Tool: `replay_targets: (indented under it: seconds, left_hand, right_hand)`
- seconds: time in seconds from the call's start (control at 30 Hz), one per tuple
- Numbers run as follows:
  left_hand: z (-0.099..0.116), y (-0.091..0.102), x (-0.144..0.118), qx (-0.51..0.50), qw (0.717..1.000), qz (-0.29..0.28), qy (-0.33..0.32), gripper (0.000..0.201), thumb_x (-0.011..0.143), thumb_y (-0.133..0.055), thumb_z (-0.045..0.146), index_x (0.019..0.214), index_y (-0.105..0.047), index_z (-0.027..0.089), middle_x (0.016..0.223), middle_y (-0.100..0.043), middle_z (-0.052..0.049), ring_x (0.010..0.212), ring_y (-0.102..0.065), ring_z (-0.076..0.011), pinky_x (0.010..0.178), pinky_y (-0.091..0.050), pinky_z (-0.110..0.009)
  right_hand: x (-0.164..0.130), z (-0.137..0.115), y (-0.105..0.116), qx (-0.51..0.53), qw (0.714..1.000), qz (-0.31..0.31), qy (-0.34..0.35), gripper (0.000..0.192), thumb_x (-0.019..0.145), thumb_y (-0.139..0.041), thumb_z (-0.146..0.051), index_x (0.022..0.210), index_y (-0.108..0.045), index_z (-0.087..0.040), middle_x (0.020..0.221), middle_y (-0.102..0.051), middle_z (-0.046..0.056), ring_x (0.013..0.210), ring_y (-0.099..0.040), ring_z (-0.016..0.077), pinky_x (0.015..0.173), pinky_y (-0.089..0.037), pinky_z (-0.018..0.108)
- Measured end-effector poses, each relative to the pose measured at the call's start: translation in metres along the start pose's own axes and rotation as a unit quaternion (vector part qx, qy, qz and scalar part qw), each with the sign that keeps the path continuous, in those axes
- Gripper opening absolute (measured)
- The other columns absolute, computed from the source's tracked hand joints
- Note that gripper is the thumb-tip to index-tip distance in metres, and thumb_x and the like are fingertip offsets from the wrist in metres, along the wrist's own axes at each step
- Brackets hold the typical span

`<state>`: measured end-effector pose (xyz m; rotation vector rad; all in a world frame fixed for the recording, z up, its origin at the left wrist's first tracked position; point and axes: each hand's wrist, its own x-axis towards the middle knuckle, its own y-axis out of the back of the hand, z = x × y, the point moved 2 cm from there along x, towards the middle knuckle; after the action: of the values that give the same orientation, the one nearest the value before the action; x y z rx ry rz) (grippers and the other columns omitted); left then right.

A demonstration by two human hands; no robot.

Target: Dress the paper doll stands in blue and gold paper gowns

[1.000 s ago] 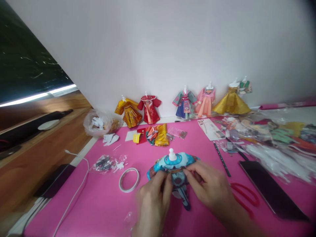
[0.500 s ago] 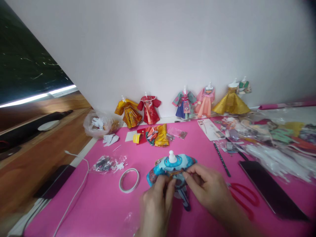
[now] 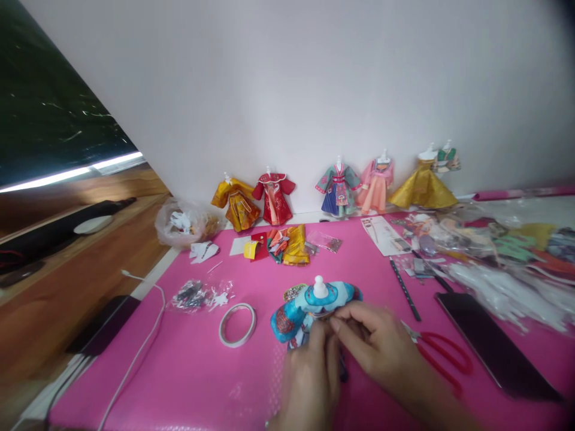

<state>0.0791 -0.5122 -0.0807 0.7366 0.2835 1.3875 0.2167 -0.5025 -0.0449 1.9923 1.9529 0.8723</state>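
A small doll-sized dress (image 3: 287, 317) in blue with patterned sleeves is on a white mannequin form (image 3: 320, 287), at the lower middle of the view. My left hand (image 3: 314, 371) is closed at the front of the dress, its fingertips pinched at the waist. My right hand (image 3: 377, 338) pinches the same spot from the right, its thumb and forefinger beside the left fingertips. Fingers cover the waist and most of the skirt, so the exact bit of cloth gripped is hidden.
A tape roll (image 3: 238, 324) lies left of the dress. Red-handled scissors (image 3: 442, 353), a phone (image 3: 489, 341) and a dotted black pencil (image 3: 404, 288) lie to the right. Several dressed forms, among them a red robe (image 3: 275, 197), lean on the wall. Plastic bags (image 3: 485, 287) crowd the right.
My left hand has shifted right, closer to my right hand, and now covers more of the skirt. The dress has turned slightly, baring more of its left sleeve.
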Motion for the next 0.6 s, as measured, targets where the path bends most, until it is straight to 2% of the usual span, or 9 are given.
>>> replay_targets:
  seconds: [0.13, 0.33, 0.43, 0.5, 0.57, 0.6]
  left_hand:
    - [-0.004, -0.004, -0.001, -0.044, 0.999, -0.003, -0.008, 0.021, 0.096, -0.040, 0.023, 0.093, -0.061, 0.020, 0.075, -0.072, -0.005, 0.057, -0.063, -0.0160, 0.049, -0.038, -0.024]
    - [-0.008, -0.007, -0.003, -0.073, 0.997, -0.015, -0.007, 0.024, 0.096, -0.041, 0.023, 0.092, -0.064, 0.020, 0.058, -0.063, 0.000, 0.050, -0.058, -0.0145, 0.048, -0.039, -0.023]
    - [-0.003, 0.004, -0.008, -0.078, 0.997, -0.013, -0.023, 0.022, 0.096, -0.045, 0.023, 0.091, -0.066, 0.020, 0.060, -0.065, 0.001, 0.048, -0.056, -0.0120, 0.048, -0.039, -0.021]
    - [0.001, 0.021, -0.010, -0.065, 0.996, 0.031, -0.047, 0.018, 0.094, -0.051, 0.023, 0.087, -0.067, 0.020, 0.059, -0.064, 0.003, 0.046, -0.054, -0.0103, 0.047, -0.037, -0.020]
    - [0.004, 0.045, -0.006, -0.036, 0.990, 0.117, -0.070, 0.010, 0.091, -0.057, 0.023, 0.086, -0.066, 0.021, 0.056, -0.061, 0.005, 0.043, -0.048, -0.0089, 0.045, -0.035, -0.020]
    - [0.006, 0.057, -0.002, -0.027, 0.982, 0.168, -0.080, 0.007, 0.090, -0.059, 0.022, 0.090, -0.066, 0.021, 0.062, -0.063, 0.004, 0.047, -0.049, -0.0090, 0.047, -0.037, -0.019]
  right_hand:
    - [0.000, 0.001, 0.001, -0.004, 1.000, -0.001, -0.023, 0.018, 0.084, -0.057, -0.030, 0.072, -0.067, -0.020, 0.051, -0.049, -0.006, 0.047, -0.043, 0.0110, 0.047, -0.028, 0.024]
    - [0.002, 0.005, -0.006, -0.009, 0.999, -0.009, -0.042, 0.018, 0.080, -0.058, -0.028, 0.065, -0.063, -0.020, 0.047, -0.045, -0.007, 0.044, -0.040, 0.0103, 0.046, -0.027, 0.023]
    - [0.003, 0.006, -0.007, -0.019, 0.999, 0.003, -0.035, 0.020, 0.080, -0.056, -0.026, 0.062, -0.060, -0.019, 0.047, -0.044, -0.007, 0.043, -0.040, 0.0097, 0.045, -0.026, 0.023]
    - [0.003, 0.005, -0.007, -0.024, 0.999, 0.010, -0.034, 0.020, 0.080, -0.055, -0.026, 0.062, -0.059, -0.019, 0.047, -0.043, -0.007, 0.043, -0.039, 0.0095, 0.045, -0.026, 0.023]
    - [0.004, 0.004, -0.006, -0.029, 0.999, 0.012, -0.036, 0.020, 0.080, -0.055, -0.025, 0.062, -0.058, -0.019, 0.047, -0.042, -0.007, 0.043, -0.038, 0.0093, 0.045, -0.025, 0.023]
    - [0.004, 0.004, -0.006, -0.030, 0.999, 0.012, -0.039, 0.020, 0.080, -0.055, -0.025, 0.061, -0.057, -0.019, 0.047, -0.041, -0.007, 0.043, -0.038, 0.0093, 0.045, -0.024, 0.023]
